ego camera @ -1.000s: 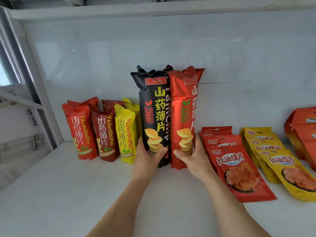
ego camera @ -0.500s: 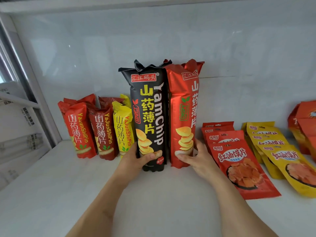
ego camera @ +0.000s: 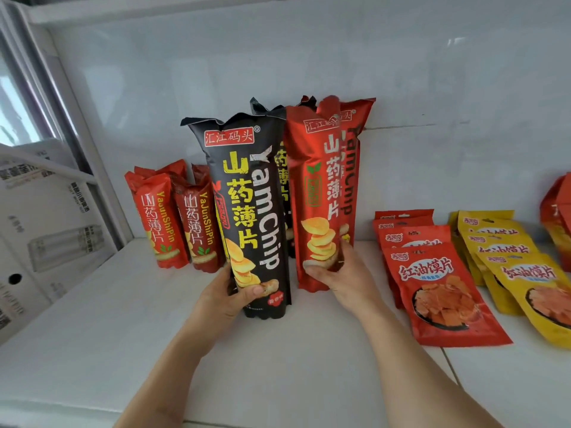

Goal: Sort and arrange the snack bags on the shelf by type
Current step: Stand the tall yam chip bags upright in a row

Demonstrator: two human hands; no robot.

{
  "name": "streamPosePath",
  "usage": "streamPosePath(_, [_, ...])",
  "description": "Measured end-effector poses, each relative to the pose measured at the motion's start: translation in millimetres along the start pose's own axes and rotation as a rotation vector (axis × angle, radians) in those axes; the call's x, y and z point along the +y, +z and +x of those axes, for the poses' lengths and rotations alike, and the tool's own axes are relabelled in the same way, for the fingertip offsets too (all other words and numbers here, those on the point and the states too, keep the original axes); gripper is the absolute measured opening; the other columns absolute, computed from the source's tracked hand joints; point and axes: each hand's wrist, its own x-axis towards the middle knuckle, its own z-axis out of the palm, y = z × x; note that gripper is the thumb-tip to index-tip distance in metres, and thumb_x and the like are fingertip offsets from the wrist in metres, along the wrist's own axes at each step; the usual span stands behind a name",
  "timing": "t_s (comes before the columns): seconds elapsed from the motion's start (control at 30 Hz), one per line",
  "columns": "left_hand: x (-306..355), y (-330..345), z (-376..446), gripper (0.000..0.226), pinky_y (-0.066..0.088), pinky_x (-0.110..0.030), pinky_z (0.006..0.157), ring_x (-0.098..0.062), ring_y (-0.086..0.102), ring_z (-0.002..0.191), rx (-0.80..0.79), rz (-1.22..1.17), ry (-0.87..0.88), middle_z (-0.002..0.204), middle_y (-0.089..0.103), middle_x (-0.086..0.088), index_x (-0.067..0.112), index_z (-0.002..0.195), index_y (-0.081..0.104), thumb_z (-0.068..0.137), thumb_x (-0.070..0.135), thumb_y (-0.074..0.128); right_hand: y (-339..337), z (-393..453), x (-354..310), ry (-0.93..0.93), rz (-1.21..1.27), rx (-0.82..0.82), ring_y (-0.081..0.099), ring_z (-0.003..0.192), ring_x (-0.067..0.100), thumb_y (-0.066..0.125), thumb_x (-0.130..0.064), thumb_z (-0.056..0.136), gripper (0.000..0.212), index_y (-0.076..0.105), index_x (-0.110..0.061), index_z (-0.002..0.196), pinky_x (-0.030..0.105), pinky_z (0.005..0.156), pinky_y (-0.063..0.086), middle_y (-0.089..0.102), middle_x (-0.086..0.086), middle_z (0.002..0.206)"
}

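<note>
My left hand (ego camera: 228, 293) grips the lower part of a tall black yam chip bag (ego camera: 250, 208), held upright near the shelf front. My right hand (ego camera: 338, 276) grips the bottom of a tall red yam chip bag (ego camera: 318, 193). Behind them stand a second black bag (ego camera: 282, 171) and a second red bag (ego camera: 352, 168) against the back wall. Small red yam chip bags (ego camera: 157, 217) stand at the left; a yellow one behind the black bag is mostly hidden.
Flat red pouches (ego camera: 438, 288) lie stacked right of my right hand, with yellow pouches (ego camera: 506, 261) beyond them and orange bags (ego camera: 556, 220) at the far right edge. The white shelf (ego camera: 92, 335) ends at a left side wall with cardboard boxes (ego camera: 40, 230) outside it.
Both hands have pulled the front black and red bags forward and apart, away from the back wall. A second black and a second red bag now show behind them.
</note>
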Motion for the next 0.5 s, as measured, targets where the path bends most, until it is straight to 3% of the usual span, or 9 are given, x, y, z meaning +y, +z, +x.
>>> streamPosePath(0.1, [-1.6, -2.9, -12.8, 0.068, 0.047, -0.044, 0.107, -0.013, 0.061, 0.125, -0.001, -0.010, 0.000, 0.134, 0.065, 0.011, 0.031, 0.140, 0.050, 0.081, 0.031, 0.083, 9.7, -1.1, -3.9, -0.001, -0.067, 0.010, 0.049, 0.129, 0.018, 0.064, -0.088, 0.058, 0.106, 0.028, -0.042, 0.146, 0.047, 0.103, 0.048, 0.045, -0.007, 0.144])
streamPosePath(0.2, [1.2, 1.7, -21.6, 0.060, 0.054, -0.028, 0.095, -0.011, 0.064, 0.120, 0.019, -0.029, 0.025, 0.129, 0.069, 0.011, 0.027, 0.135, 0.053, 0.081, 0.021, 0.079, 12.8, -5.3, -8.2, -0.029, -0.094, -0.045, 0.042, 0.136, 0.022, 0.061, -0.082, 0.065, 0.105, 0.024, -0.037, 0.152, 0.047, 0.108, 0.044, 0.032, -0.004, 0.152])
streamPosePath(0.3, [5.5, 6.4, -26.7, 0.059, 0.055, -0.018, 0.086, -0.008, 0.066, 0.116, 0.024, -0.043, 0.048, 0.125, 0.071, 0.012, 0.025, 0.132, 0.054, 0.077, 0.022, 0.077, 13.0, -6.7, -6.7, -0.047, -0.087, -0.099, 0.049, 0.131, 0.021, 0.050, -0.083, 0.071, 0.095, 0.030, -0.036, 0.150, 0.045, 0.105, 0.047, 0.039, -0.004, 0.149])
streamPosePath(0.43, [10.3, 7.2, -30.8, 0.075, 0.054, -0.021, 0.088, -0.005, 0.065, 0.117, 0.040, -0.028, 0.029, 0.128, 0.069, 0.014, 0.030, 0.135, 0.053, 0.069, 0.045, 0.085, 14.8, -9.3, -7.2, -0.080, -0.052, -0.106, 0.054, 0.126, 0.019, 0.047, -0.075, 0.082, 0.077, 0.040, -0.034, 0.146, 0.042, 0.103, 0.048, 0.048, -0.005, 0.145])
streamPosePath(0.5, [10.1, 7.3, -31.6, 0.074, 0.051, -0.025, 0.094, -0.004, 0.064, 0.118, 0.051, -0.016, 0.023, 0.129, 0.068, 0.015, 0.031, 0.137, 0.052, 0.073, 0.044, 0.086, 15.3, -10.1, -9.2, -0.072, -0.044, -0.130, 0.055, 0.122, 0.017, 0.050, -0.066, 0.088, 0.069, 0.041, -0.029, 0.145, 0.034, 0.100, 0.047, 0.052, -0.004, 0.141])
